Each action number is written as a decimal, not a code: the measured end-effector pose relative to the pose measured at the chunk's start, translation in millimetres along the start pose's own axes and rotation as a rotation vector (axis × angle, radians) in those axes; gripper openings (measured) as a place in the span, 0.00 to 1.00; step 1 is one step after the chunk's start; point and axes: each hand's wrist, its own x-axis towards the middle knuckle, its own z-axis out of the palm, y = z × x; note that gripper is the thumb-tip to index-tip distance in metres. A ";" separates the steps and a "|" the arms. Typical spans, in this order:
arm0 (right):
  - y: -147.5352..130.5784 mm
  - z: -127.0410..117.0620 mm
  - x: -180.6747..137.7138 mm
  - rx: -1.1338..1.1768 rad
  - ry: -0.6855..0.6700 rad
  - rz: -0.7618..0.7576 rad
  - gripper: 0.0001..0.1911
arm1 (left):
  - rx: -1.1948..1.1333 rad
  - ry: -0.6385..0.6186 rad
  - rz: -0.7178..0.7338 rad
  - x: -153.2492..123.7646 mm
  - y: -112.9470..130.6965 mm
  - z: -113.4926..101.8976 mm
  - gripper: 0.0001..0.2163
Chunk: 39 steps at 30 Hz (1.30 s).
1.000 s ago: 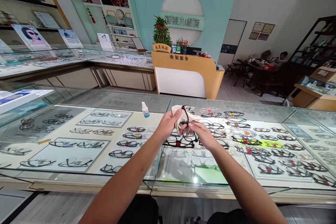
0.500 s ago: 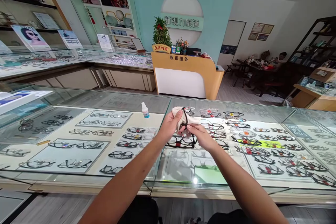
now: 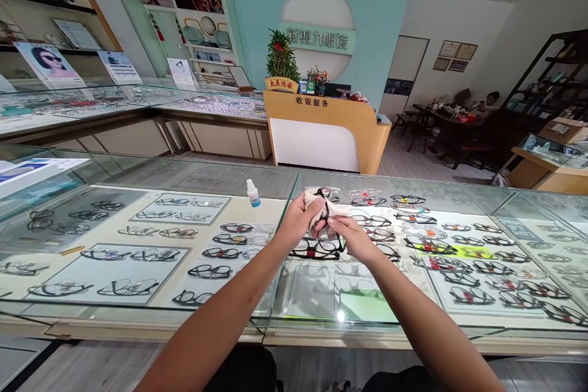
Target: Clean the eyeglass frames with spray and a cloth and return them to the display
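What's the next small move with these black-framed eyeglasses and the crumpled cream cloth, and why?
Probably rub the crumpled cream cloth gently over the black-framed eyeglasses: your left hand holds the cloth against them, while your right hand grips the eyeglasses.

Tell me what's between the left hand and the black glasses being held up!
A pale cloth, bunched up between the left hand and the black glasses. The head view shows it.

Glass display counter (image 3: 344,338) — small white-and-blue bottle (image 3: 253,195) upright on top, rows of eyeglasses (image 3: 430,246) inside
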 end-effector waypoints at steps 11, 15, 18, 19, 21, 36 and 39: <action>-8.3 -6.8 -0.1 0.078 0.105 -0.003 0.21 | -0.119 -0.166 -0.076 1.2 10.3 -10.3 0.24; -3.5 -2.7 0.5 -0.012 0.065 -0.039 0.24 | -0.067 -0.122 -0.021 1.7 7.1 -6.1 0.22; -2.2 2.6 -0.5 -0.040 0.004 -0.048 0.24 | -0.064 0.001 -0.010 2.0 2.0 -1.6 0.22; -2.8 4.0 -1.1 -0.041 -0.007 -0.044 0.24 | -0.068 0.025 -0.013 2.0 0.7 -0.4 0.22; -5.4 5.8 -2.3 -0.049 -0.005 -0.041 0.24 | -0.084 0.037 -0.027 2.0 -0.4 1.2 0.23; -16.3 -21.2 -1.7 -0.048 0.422 -0.279 0.17 | -0.044 0.036 -0.225 0.3 -5.4 -1.1 0.30; -15.5 -17.5 -0.9 -0.055 0.414 -0.244 0.18 | -0.001 -0.054 -0.220 -5.2 -7.9 6.6 0.29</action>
